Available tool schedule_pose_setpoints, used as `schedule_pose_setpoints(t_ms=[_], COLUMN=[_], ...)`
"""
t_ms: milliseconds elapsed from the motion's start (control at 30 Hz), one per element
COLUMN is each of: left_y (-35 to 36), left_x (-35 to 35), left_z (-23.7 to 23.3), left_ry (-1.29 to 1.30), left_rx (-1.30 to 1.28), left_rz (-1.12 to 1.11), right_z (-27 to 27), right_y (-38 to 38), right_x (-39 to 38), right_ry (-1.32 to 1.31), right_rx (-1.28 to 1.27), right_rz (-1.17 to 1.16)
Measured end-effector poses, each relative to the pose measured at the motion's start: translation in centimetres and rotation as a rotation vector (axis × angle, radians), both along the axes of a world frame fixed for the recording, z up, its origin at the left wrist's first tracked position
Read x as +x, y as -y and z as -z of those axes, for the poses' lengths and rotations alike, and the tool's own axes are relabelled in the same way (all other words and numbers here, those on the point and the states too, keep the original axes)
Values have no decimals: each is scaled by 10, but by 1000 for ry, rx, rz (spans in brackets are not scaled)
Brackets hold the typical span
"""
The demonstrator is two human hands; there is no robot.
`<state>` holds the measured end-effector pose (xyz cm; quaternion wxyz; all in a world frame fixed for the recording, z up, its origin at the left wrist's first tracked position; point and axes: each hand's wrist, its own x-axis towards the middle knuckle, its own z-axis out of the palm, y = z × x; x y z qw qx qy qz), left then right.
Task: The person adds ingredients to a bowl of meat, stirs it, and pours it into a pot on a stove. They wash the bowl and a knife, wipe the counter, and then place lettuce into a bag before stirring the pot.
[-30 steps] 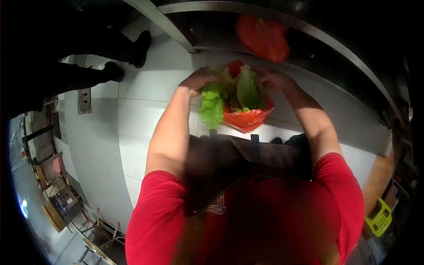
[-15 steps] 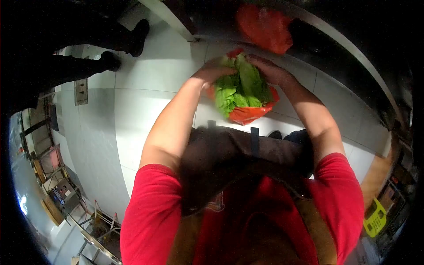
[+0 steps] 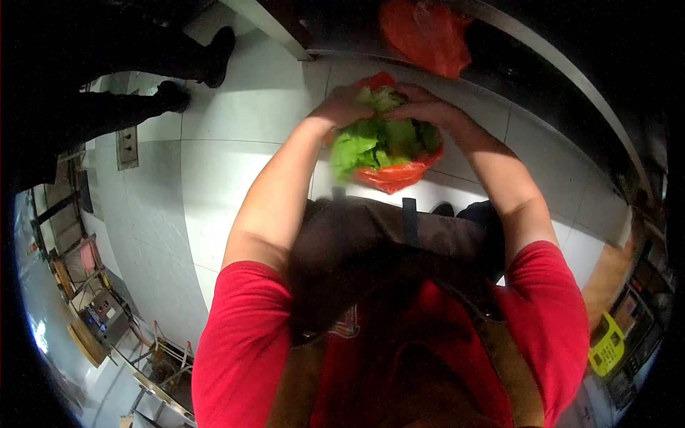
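Note:
Leafy green lettuce (image 3: 382, 143) sits in an open red plastic bag (image 3: 394, 177) in front of my apron. Its pale stem end (image 3: 380, 98) shows between my hands at the far side. My left hand (image 3: 347, 105) is closed around the left side of the lettuce, its fingers partly hidden by leaves. From the right, my right hand (image 3: 422, 105) reaches across the stem end with its fingers closed on the lettuce. A bit of red bag sticks up beyond both hands.
Another red plastic bag (image 3: 428, 39) lies beyond, by a dark shelf or counter edge. A person's dark shoes (image 3: 220, 57) stand on the tiled floor (image 3: 228, 171) at upper left. A yellow-green plastic basket (image 3: 608, 346) is at lower right. A cluttered cart (image 3: 103, 314) stands at lower left.
My right hand has moved left onto the lettuce, and the pale stem end now shows between my hands. The leaves and bag have shifted slightly left.

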<state>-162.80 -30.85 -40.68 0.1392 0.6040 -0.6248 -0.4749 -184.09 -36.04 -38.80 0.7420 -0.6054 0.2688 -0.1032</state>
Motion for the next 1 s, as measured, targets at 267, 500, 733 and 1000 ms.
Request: schedule_pose_setpoints(t_ms=[267, 500, 733, 1000], left_y=[3, 4, 0, 2], left_x=[1, 13, -7, -1], left_z=[-3, 2, -26, -46], left_ry=[41, -125, -111, -81], left_rx=[67, 117, 84, 155], left_rz=[2, -57, -74, -50], right_z=[36, 41, 30, 52], right_y=[-1, 19, 13, 16], right_x=[-6, -16, -10, -23], right_ry=[-15, -278, -269, -355], right_rx=[72, 154, 216, 423], right_rz=[143, 152, 113, 158])
